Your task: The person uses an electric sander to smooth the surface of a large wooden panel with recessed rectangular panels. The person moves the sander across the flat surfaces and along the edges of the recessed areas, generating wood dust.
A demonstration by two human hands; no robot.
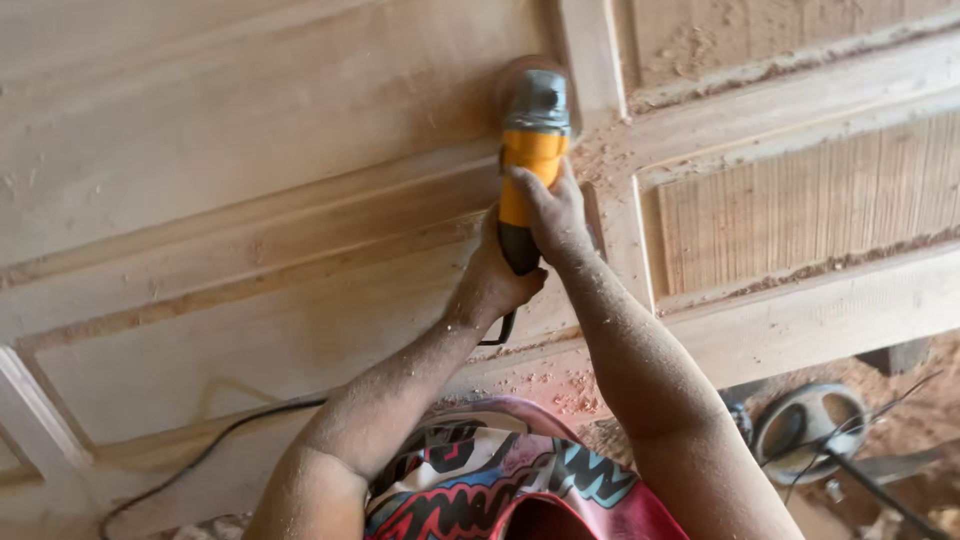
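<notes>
Yellow grinder [531,160] — left hand [492,282], right hand [552,212] clasped round it.

Bare sawdust-dusted forearms, colourful patterned garment [500,480]

Warm, even daylight; soft shadows beneath the forearms; slight softness throughout, perhaps motion blur.

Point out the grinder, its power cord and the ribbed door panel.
grinder [532,150], head view, yellow body.
power cord [215,448], head view, black run across the wood.
ribbed door panel [810,210], head view, panel middle.
</notes>
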